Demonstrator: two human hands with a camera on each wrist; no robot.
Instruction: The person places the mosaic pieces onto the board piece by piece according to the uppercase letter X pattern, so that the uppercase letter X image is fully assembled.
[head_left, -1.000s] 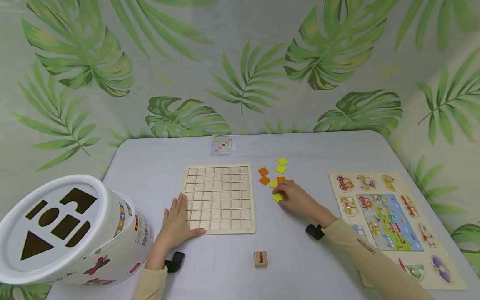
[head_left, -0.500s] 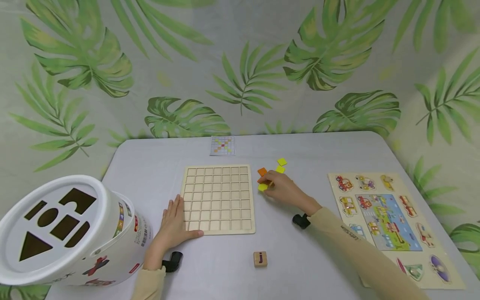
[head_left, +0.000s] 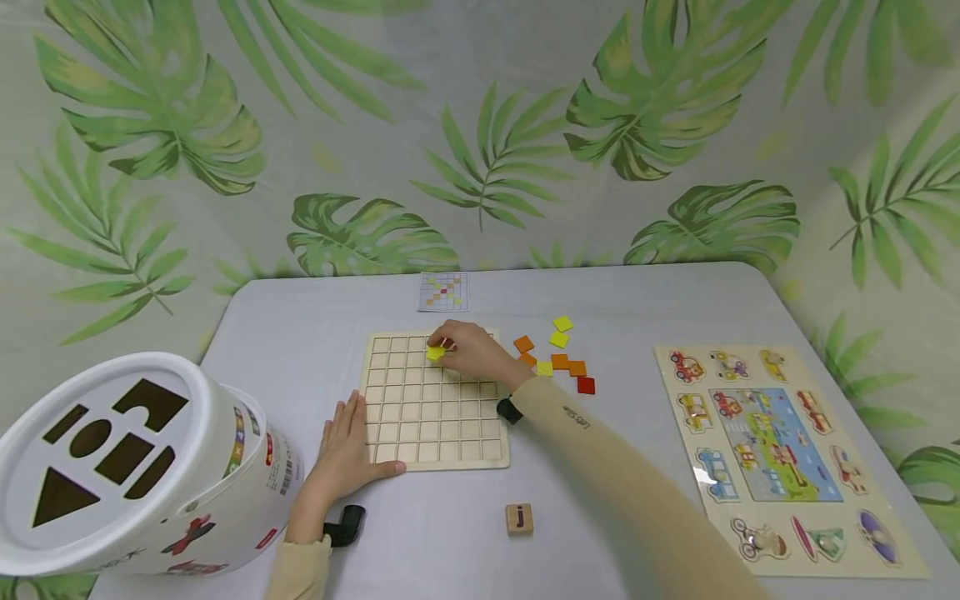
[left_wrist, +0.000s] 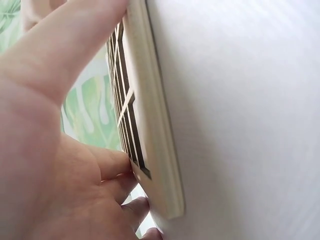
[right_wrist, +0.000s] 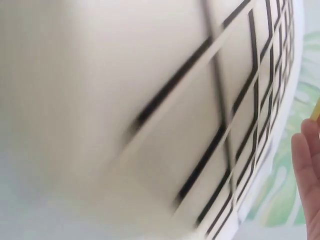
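Observation:
A wooden grid board [head_left: 435,425] lies flat on the table. My left hand [head_left: 348,450] rests along its left edge with fingers straight and thumb at the near corner; in the left wrist view the fingers touch the board's side [left_wrist: 160,130]. My right hand [head_left: 472,350] pinches a yellow square tile [head_left: 436,353] over the upper middle of the grid. In the right wrist view only a sliver of that tile [right_wrist: 316,111] shows. To the board's right lie loose tiles: several orange ones [head_left: 577,368], yellow ones [head_left: 558,340] and a red one [head_left: 587,386].
Behind the board is a small pattern card [head_left: 443,292]. At the left stands a white bucket [head_left: 247,483] with a shape-hole lid. A wooden picture puzzle [head_left: 780,450] lies at the right, and a letter block [head_left: 519,519] sits near the front.
My right hand has carried the yellow tile left from the loose tiles to above the board's upper part, uncovering the red tile. My left hand has stayed on the board's edge.

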